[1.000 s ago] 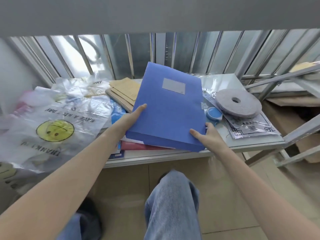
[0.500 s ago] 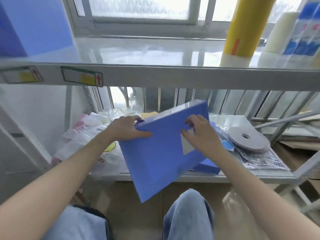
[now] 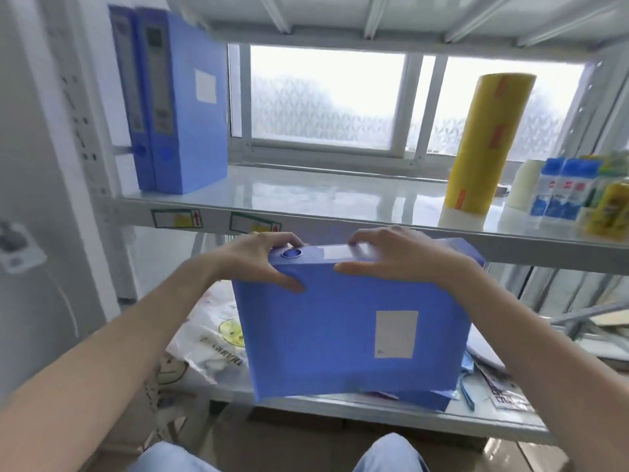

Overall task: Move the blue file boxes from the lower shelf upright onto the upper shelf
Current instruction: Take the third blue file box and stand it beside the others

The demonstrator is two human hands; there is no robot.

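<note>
Head view: held file box (image 3: 343, 321) hides lower shelf (image 3: 340, 408).

matt plastic file box (image 3: 340, 328), glossy metal shelf (image 3: 306, 195)

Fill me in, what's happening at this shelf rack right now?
A person grips a blue plastic file box with both hands, left hand and right hand on its top spine edge, holding it in front of the rack just below the grey metal upper shelf. Two matching blue file boxes already stand upright at that shelf's left end. A tall yellow roll stands to the right.
</note>
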